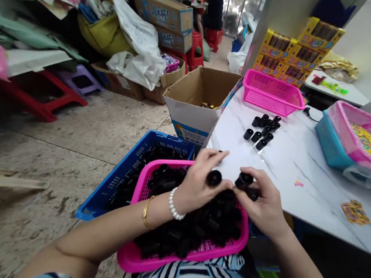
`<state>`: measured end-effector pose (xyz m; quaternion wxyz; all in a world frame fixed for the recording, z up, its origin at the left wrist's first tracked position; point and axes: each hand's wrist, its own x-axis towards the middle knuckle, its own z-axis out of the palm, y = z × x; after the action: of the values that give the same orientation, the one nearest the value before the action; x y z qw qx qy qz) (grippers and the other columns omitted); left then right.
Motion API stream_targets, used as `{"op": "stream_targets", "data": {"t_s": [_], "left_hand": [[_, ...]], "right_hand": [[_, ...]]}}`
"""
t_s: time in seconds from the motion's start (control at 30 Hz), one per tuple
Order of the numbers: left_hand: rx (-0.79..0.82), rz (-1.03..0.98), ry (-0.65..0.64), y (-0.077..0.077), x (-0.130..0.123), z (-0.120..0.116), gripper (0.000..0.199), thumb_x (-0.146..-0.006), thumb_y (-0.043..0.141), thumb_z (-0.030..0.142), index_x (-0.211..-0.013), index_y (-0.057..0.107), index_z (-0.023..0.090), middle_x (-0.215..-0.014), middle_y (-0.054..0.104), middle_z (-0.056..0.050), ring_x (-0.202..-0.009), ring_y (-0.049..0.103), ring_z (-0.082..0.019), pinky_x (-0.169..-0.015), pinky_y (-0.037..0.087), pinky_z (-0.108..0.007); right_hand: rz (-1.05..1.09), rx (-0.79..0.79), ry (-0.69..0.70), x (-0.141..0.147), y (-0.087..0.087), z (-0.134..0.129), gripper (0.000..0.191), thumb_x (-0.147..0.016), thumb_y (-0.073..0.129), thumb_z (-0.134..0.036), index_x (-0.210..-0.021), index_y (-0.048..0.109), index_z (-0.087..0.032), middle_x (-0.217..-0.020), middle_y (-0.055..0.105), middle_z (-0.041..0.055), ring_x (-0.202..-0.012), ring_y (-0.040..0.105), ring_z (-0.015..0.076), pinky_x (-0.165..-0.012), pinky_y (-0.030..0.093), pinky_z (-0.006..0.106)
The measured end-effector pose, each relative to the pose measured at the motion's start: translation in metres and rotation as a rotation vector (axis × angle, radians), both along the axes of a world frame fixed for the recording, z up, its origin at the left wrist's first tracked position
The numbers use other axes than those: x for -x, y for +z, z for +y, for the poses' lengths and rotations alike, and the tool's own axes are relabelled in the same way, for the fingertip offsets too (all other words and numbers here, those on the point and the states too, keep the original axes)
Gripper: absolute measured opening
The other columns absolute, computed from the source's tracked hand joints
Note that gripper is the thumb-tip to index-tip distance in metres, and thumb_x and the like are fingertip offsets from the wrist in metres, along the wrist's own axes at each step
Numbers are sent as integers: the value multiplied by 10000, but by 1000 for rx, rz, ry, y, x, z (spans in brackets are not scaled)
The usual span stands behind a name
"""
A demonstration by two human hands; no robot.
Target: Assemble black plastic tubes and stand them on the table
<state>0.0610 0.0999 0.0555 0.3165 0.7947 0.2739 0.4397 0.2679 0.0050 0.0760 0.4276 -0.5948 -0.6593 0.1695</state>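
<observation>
Fingers of the left hand (196,181) curl around a black cylinder (214,178), its hollow end turned up, while the index finger points out free beyond it. Those of the right hand (266,203) pinch a second cylinder (244,180), with what looks like another dark piece tucked beneath it. The thumbs meet, or nearly so, between the two pieces; I can't tell from here.

More dark pieces fill the pink basket (134,263) below, and a loose cluster of cylinders (266,130) stands and leans on the white surface (288,166) ahead. I'd judge the step in hand to be sorting out or lining up pieces taken into the grip; the next move calls for steady thumbs and separate control of each piece.

Both forearms reach inward over the basket, wrists slightly bent, the left one wearing a pearl bracelet (172,207).
</observation>
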Motion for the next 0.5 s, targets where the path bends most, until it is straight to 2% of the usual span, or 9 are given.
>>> {"op": "stream_targets", "data": {"t_s": [0.07,0.1,0.2,0.3,0.4,0.5], "left_hand": [[23,65,161,-21,0,14,670,-884,773,410,-1472,560,168,-1267,564,-160,-1202,585,-284,-1065,521,-468],[47,115,183,-31,-2,23,681,-862,792,368,-1464,565,145,-1245,566,-161,-1196,589,-289,-1069,520,-476],[107,266,108,-46,-16,52,545,-826,806,290,-1332,670,143,-1174,630,-133,-1124,637,-264,-1058,528,-432],[132,361,54,-43,-44,89,333,-822,796,282,-1137,752,185,-1102,710,-93,-1064,675,-242,-1026,532,-378],[145,363,122,-35,-83,135,338,-828,794,322,-1133,751,182,-1158,745,-111,-1115,683,-261,-1049,513,-371],[169,354,171,-27,-125,181,369,-841,793,402,-1137,747,186,-1157,774,-110,-1095,705,-260,-1006,524,-348]], "right_hand": [[-183,-74,-178,-25,-12,10,413,-907,700,-294,-1308,606,-317,-1122,654,37,-838,653,178,-782,584,360],[-274,-89,-265,-39,-19,15,414,-897,708,-323,-1298,609,-303,-1130,653,48,-862,657,196,-799,579,378],[-498,9,-448,-80,-40,35,449,-872,709,-426,-1287,604,-290,-1158,645,73,-904,663,244,-779,558,405],[-554,156,-470,-116,-52,57,493,-843,713,-504,-1273,582,-302,-1085,655,56,-893,659,257,-771,533,398],[-584,256,-544,-152,-49,87,536,-788,750,-573,-1225,586,-309,-1047,649,60,-901,644,272,-783,505,393],[-596,296,-660,-193,-39,124,571,-724,803,-548,-1198,604,-301,-1082,632,86,-906,629,285,-775,479,392]]}}
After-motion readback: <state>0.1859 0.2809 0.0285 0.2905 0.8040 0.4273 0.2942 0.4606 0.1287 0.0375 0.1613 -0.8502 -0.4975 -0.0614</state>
